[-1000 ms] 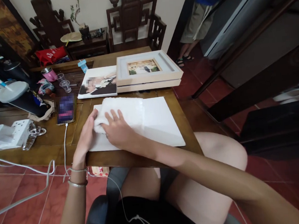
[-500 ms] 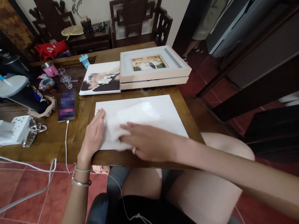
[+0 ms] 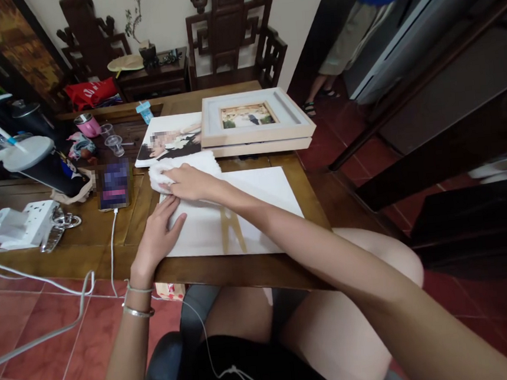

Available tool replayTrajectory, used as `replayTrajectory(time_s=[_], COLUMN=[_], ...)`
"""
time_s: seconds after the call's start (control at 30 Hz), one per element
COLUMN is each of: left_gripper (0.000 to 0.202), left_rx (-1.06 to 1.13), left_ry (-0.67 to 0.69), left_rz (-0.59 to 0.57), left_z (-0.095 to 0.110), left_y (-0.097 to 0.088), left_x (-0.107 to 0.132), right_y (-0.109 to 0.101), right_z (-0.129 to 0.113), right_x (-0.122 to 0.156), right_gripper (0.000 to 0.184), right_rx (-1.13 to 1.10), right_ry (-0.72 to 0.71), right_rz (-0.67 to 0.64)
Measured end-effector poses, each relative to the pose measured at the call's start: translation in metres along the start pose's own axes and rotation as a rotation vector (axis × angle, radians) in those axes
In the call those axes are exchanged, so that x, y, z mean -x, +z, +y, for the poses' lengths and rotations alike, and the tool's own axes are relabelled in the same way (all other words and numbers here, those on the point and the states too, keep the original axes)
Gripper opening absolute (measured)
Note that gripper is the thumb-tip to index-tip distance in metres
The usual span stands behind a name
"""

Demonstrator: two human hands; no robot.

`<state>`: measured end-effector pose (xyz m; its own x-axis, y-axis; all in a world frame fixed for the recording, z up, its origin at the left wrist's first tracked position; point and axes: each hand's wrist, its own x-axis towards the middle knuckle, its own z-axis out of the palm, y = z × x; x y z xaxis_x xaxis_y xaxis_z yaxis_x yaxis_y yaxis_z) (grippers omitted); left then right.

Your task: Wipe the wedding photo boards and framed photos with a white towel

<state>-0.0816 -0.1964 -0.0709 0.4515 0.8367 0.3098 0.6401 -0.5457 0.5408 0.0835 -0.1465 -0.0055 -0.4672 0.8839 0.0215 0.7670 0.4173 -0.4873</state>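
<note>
A white cloth lies bunched over the far left corner of a flat white board. My right hand grips the cloth from above, its forearm crossing over the board. Flat on the board's left edge rests my left hand, fingers stretched out, its fingertips close to the right hand. A tan A-shaped mark shows on the board's near half, partly hidden by my right forearm.
Behind the board are a photo print and stacked pale wooden frames. To the left lie a phone on a cable, a power strip and a black tumbler. A person's legs show at the back right.
My right hand has moved the cloth away from me, from the board's near left part to its far left corner. The tan mark has come into view. My left hand stays at the left edge.
</note>
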Motion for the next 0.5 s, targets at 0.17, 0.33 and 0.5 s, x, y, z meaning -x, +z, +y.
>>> replayTrajectory(time_s=[0.17,0.33,0.5], left_gripper=[0.048,0.046,0.045], left_rx=[0.011,0.017,0.005], left_ry=[0.005,0.014,0.007], left_rz=[-0.012,-0.016,-0.017], left_z=[-0.001,-0.002,-0.002], left_y=[0.001,0.001,0.001], left_x=[0.0,0.0,-0.001], right_y=[-0.019,-0.034,-0.015], right_z=[0.036,0.082,0.077], right_x=[0.051,0.114,0.177], right_gripper=[0.033,0.027,0.025], right_rx=[0.008,0.127,0.233], right_ry=[0.09,0.205,0.053], right_rz=[0.049,0.126,0.139])
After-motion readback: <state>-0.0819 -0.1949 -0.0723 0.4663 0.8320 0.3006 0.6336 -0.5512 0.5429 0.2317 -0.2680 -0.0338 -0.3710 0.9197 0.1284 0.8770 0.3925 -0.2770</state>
